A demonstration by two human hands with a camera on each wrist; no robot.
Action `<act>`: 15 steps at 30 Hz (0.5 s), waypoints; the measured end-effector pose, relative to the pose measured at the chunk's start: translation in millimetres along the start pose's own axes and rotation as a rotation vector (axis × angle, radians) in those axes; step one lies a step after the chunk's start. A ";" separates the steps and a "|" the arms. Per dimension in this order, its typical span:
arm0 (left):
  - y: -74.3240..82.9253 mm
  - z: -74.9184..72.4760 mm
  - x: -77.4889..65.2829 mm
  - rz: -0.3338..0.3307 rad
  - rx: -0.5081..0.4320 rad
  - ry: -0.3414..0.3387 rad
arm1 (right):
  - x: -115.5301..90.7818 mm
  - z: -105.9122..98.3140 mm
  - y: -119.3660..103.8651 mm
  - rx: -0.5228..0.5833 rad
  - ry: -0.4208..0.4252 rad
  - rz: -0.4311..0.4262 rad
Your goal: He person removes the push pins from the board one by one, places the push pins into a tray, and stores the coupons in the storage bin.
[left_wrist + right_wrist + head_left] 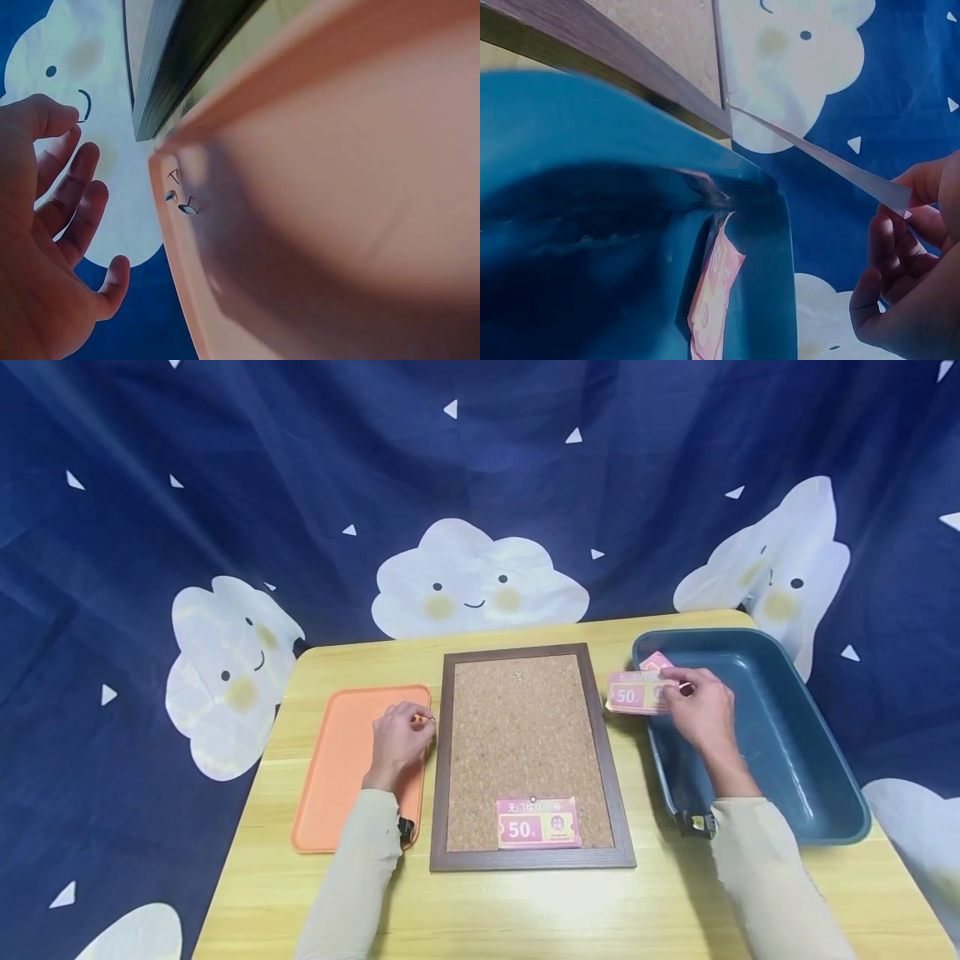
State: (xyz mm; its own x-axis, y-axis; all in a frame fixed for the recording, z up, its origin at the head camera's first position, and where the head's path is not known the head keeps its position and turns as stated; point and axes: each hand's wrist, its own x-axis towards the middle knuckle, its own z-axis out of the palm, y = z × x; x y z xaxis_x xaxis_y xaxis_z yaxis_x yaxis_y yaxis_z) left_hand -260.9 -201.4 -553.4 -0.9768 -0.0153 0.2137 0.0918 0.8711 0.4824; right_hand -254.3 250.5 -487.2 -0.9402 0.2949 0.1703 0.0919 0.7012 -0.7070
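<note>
My right hand [701,706] pinches a pink and yellow paper coupon [632,693] between thumb and fingers, above the left rim of the dark teal bin [795,752]. Seen edge-on, the coupon [825,159] is a thin strip in the right wrist view. Another pink coupon [716,292] leans inside the bin's corner. Over the right side of the orange tray [337,768], my left hand [401,739] pinches a thumbtack [81,121], mostly hidden by the fingertips. Several thumbtacks [187,208] lie in the tray's corner. A coupon [538,823] hangs low on the cork board [521,735], a tack at its top edge.
The board's brown wooden frame [532,860] lies between tray and bin on the light wooden table [540,910]. A blue cloth [480,468] with white clouds hangs behind the table. The bin's raised walls stand close under my right hand.
</note>
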 end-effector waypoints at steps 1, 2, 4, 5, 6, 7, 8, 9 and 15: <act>-0.4 0.0 0.4 -0.005 0.001 -0.003 | 0.3 -0.4 0.2 0.002 0.002 -0.001; -0.8 0.0 0.6 -0.008 0.004 -0.004 | 0.4 -0.8 0.1 0.003 0.004 0.001; -2.1 0.0 1.0 -0.007 0.009 0.002 | 0.9 -1.3 -0.1 0.007 0.010 0.006; -2.6 0.0 1.0 -0.006 0.012 0.005 | 1.0 -1.7 -0.3 0.009 0.014 0.007; -3.2 0.0 1.0 -0.004 0.014 0.009 | 1.5 -1.9 -0.3 0.013 0.020 0.009; -3.9 0.1 0.9 -0.002 0.018 0.012 | 1.7 -2.5 -0.1 0.016 0.022 0.015; -4.5 0.0 0.7 -0.003 0.021 0.012 | 1.9 -3.1 0.1 0.018 0.024 0.022; -5.0 -0.1 0.4 -0.005 0.021 0.011 | 2.2 -3.8 0.5 0.018 0.025 0.026; -8.3 -1.2 -0.8 -0.014 0.024 0.013 | 2.6 -8.4 5.4 0.024 0.038 0.053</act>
State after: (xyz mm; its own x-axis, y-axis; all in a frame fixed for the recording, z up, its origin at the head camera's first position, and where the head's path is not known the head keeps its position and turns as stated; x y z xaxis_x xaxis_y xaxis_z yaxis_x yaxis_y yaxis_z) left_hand -260.6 -209.2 -556.6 -0.9753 -0.0339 0.2185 0.0734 0.8824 0.4648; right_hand -253.5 260.4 -484.7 -0.9210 0.3562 0.1578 0.1329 0.6680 -0.7322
